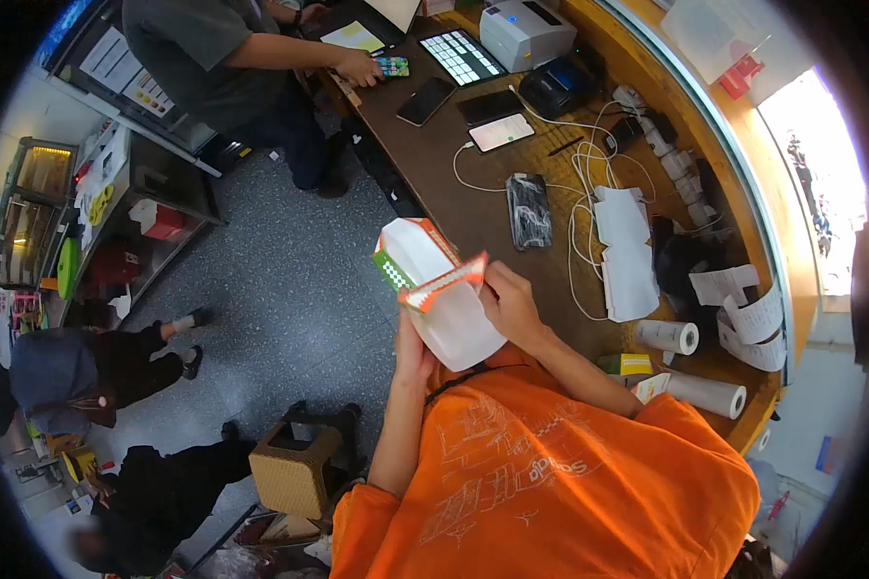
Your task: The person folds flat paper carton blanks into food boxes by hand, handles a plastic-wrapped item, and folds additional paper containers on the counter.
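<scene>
A white folded carton (462, 331) with orange and green printed edges is held in front of the orange shirt, its pale inside facing up. My left hand (414, 344) grips its lower left side, with the fingers partly hidden behind it. On the other side my right hand (512, 304) pinches the carton's right edge near an orange flap. The carton is near the counter's front edge. A black wrapped packet (529, 211) and a flat white cut-out sheet (627, 254) lie on the counter beyond it.
The brown counter (431, 174) holds phones, cables, a keypad and a white printer (526, 36). Paper rolls (705, 394) lie at the right. A person (203, 58) stands at the counter's far end. Two more people and a woven stool (293, 473) are at the left.
</scene>
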A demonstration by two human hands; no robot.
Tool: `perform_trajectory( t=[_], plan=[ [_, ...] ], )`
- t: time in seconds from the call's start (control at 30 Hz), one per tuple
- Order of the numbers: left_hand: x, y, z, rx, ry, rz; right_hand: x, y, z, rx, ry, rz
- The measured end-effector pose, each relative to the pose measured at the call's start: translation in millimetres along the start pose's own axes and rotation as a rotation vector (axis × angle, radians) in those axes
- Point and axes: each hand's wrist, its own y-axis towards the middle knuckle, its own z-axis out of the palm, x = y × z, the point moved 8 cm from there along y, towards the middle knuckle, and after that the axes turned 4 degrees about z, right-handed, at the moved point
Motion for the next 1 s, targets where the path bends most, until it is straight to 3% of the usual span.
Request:
perform_trajectory(
  t=[0.13, 0.23, 0.33, 0.4, 0.47, 0.53, 0.57, 0.67, 0.7, 0.73, 0.77, 0.8, 0.83, 0.93, 0.97, 1.0],
  plan=[
    [-2.7, -8.1, 2.4, -0.057, 0.0, -0.049, -10.6, 3.5, -3.9, -0.047, -0.027, -0.04],
    [1.1, -8.8, 2.7, -0.115, 0.043, -0.036, -10.2, 0.9, 8.2, 0.079, -0.157, -0.054],
    [-1.4, -7.5, 10.0, -0.142, -0.061, 0.049, -12.6, -2.2, 23.5, 0.04, -0.123, -0.059],
    [-0.4, 5.5, -20.8, -0.174, 0.033, 0.298, -40.9, -12.6, 58.2, 0.186, 0.482, 0.007],
    [10.8, 13.1, -53.7, -0.16, 0.163, 0.39, -61.8, -19.9, 74.2, 0.139, 0.417, 0.05],
    [-10.7, -6.9, -20.9, -0.192, 0.59, 0.601, -48.8, -11.8, 68.6, 0.115, 0.165, 0.076],
    [-32.6, -33.0, 22.9, -0.107, 0.779, 0.78, -4.9, -3.2, 35.5, 0.244, 0.266, 0.227],
    [-42.5, -32.8, 23.7, -0.169, 0.894, 0.788, -23.1, 2.0, 44.5, 0.23, -0.005, 0.131],
    [-47.0, -27.2, 18.5, -0.161, 0.898, 0.79, -21.6, 1.9, 38.4, 0.241, 0.096, 0.142],
    [-44.2, -13.6, -1.5, -0.197, 0.805, 0.632, -23.3, 4.8, 31.6, 0.233, 0.097, 0.144],
    [-41.9, -5.7, -12.2, -0.232, 0.71, 0.473, -30.3, 5.0, 37.3, 0.405, 0.347, 0.306],
    [-44.4, -7.5, -12.5, -0.225, 0.713, 0.471, -29.8, 0.2, 44.8, 0.576, 0.599, 0.466],
    [-44.5, -12.0, -10.7, -0.165, 0.611, 0.474, -20.9, 6.7, 33.6, 0.451, 0.77, 0.443],
    [-41.1, -11.9, -6.7, -0.048, 0.738, 0.467, -57.4, -0.4, 44.8, 0.408, 0.802, 0.475],
    [-35.1, -11.6, -3.4, -0.035, 0.754, 0.45, -47.1, 4.5, 33.9, 0.261, 0.778, 0.452],
    [-29.9, -11.1, -0.3, -0.022, 0.771, 0.434, -44.3, 3.2, 40.9, 0.26, 0.778, 0.452]
  ],
)
